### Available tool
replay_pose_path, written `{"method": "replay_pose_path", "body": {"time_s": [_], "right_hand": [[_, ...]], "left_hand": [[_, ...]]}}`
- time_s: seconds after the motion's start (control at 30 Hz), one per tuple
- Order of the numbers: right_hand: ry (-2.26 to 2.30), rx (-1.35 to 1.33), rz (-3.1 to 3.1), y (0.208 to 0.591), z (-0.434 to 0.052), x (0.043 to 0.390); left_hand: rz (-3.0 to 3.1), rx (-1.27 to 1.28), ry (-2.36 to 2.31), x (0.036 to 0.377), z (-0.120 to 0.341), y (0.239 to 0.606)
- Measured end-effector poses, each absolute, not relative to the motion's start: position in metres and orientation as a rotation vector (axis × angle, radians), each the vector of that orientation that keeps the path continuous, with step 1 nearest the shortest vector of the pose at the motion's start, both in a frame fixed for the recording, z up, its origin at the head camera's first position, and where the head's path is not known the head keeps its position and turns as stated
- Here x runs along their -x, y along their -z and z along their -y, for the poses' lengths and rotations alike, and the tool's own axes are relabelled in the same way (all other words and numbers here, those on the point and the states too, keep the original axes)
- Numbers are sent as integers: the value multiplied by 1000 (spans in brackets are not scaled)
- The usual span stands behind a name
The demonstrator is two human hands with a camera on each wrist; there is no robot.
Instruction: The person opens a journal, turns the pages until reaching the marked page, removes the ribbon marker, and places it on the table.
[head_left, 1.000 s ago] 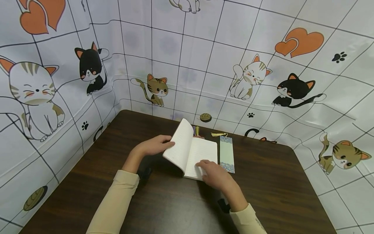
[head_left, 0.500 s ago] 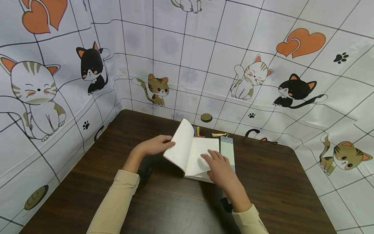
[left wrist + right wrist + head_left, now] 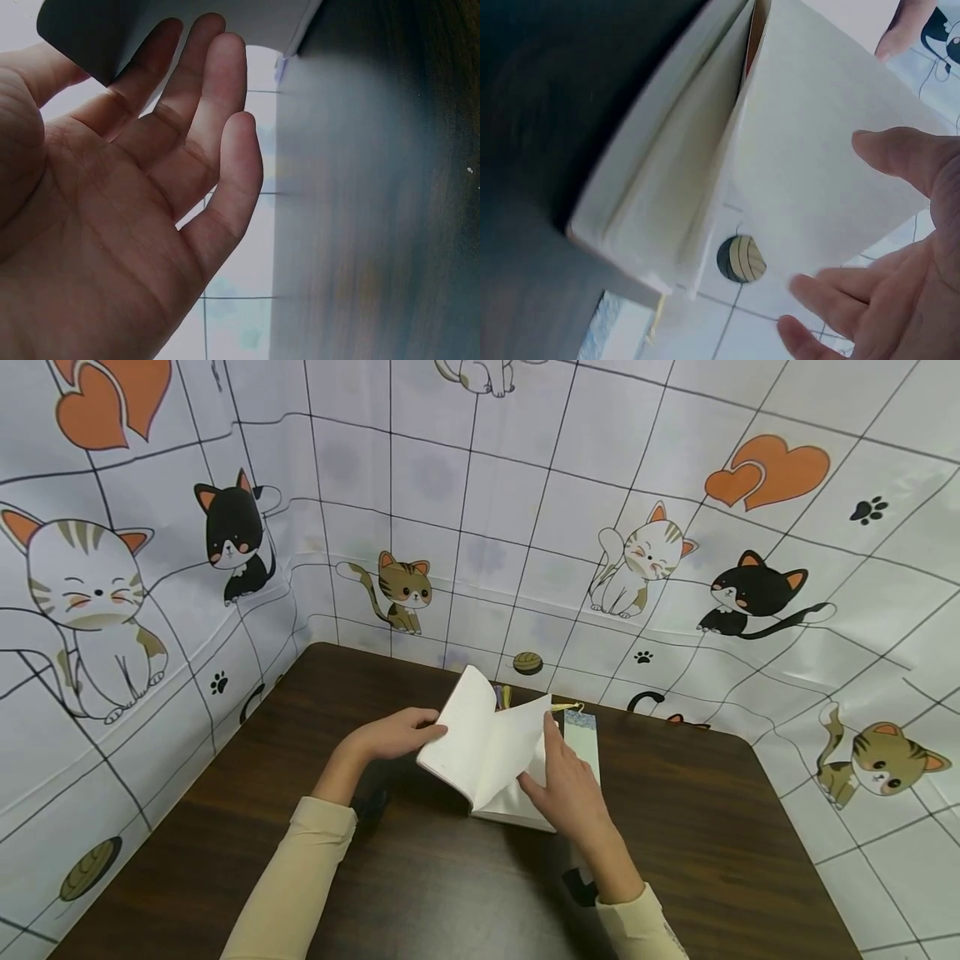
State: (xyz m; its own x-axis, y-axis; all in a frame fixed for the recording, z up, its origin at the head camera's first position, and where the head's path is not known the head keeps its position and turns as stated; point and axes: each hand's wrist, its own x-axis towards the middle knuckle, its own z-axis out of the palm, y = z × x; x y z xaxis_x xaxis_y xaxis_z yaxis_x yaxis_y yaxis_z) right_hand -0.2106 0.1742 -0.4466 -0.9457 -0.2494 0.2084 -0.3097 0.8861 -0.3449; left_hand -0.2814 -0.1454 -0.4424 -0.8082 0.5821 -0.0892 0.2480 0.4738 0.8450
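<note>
An open notebook (image 3: 459, 739) with pale pages lies on the dark wooden table. My left hand (image 3: 393, 733) holds its raised left part, thumb over the page; in the left wrist view the fingers (image 3: 225, 75) lie against the dark underside of the cover (image 3: 259, 19). A single leaf (image 3: 810, 127) stands lifted over the right half. At its outer edge is my right hand (image 3: 573, 789), fingers extended behind the leaf and thumb apart on the near side. A pale green bookmark (image 3: 582, 739) with glittery blue ends lies to the right, partly hidden by this hand.
Purple and yellow tassels (image 3: 503, 697) show behind the notebook's top edge. A yellow tassel (image 3: 562, 706) joins the green bookmark's top. In the right wrist view a reddish-brown sliver (image 3: 756, 37) shows between leaves. Cat-print sheeting (image 3: 450, 552) borders the table's back and left.
My right hand moved from resting low on the right page toward its outer edge, and a leaf there has risen and swung leftward. The left hand has stayed on the raised part.
</note>
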Motion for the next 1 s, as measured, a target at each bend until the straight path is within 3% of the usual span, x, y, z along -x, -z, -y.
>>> {"method": "replay_pose_path", "body": {"time_s": [0.17,0.7,1.0], "right_hand": [[-686,-381,3021,453,-165,207],[-700,-841,3042,466,-142,195],[-705,-907,3037,461,-138,193]], "left_hand": [[-2369,-704,-1260,282,146,444],[-2370,-699,-1262,284,144,447],[-2338,-563,-1306,285,140,448]]}}
